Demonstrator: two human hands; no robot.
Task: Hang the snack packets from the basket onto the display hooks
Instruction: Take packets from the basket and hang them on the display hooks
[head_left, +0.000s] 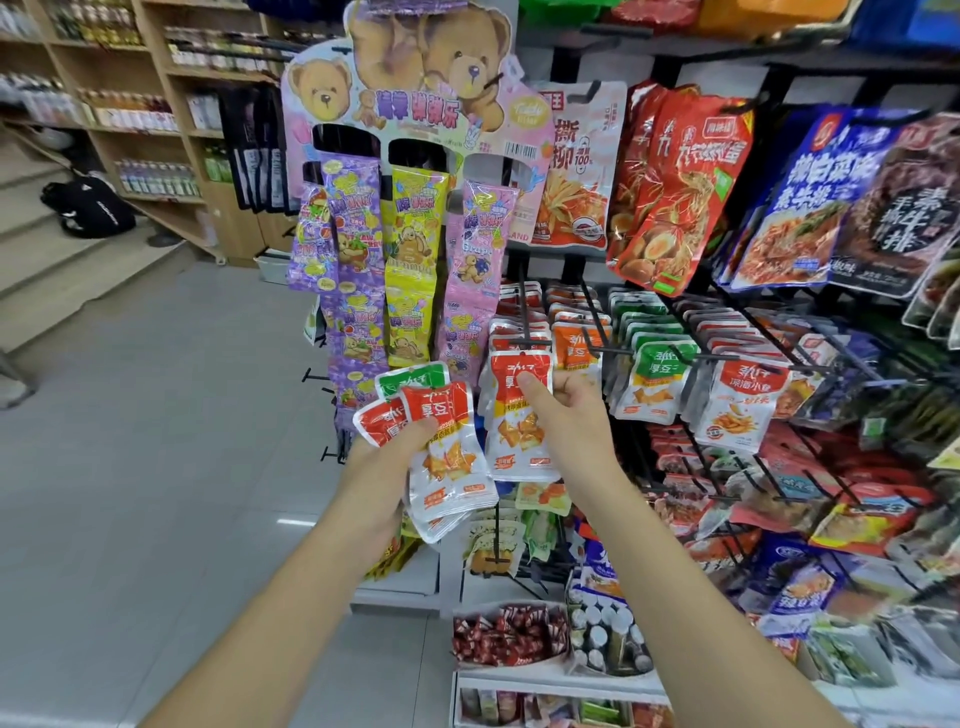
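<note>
Hanging step, one packet at a time. The right hand (566, 415) pinches a single red packet (519, 421), thumb laid across its front and the other fingers behind it, and holds it up just below a black hook (523, 312) that already carries a row of matching red packets (511, 332). The left hand (387, 457) grips a fanned bundle of packets (444, 457), red with one green, thumb on the front and fingers curled behind, just beside the single packet. The next move probably calls for lining up the packet's top hole with the hook tip and sliding it on, then drawing another packet from the bundle. The basket is out of view; the hole and hook tip are hard to make out, so whether the packet is already threaded cannot be told. Both hands' rear fingers are hidden.
</note>
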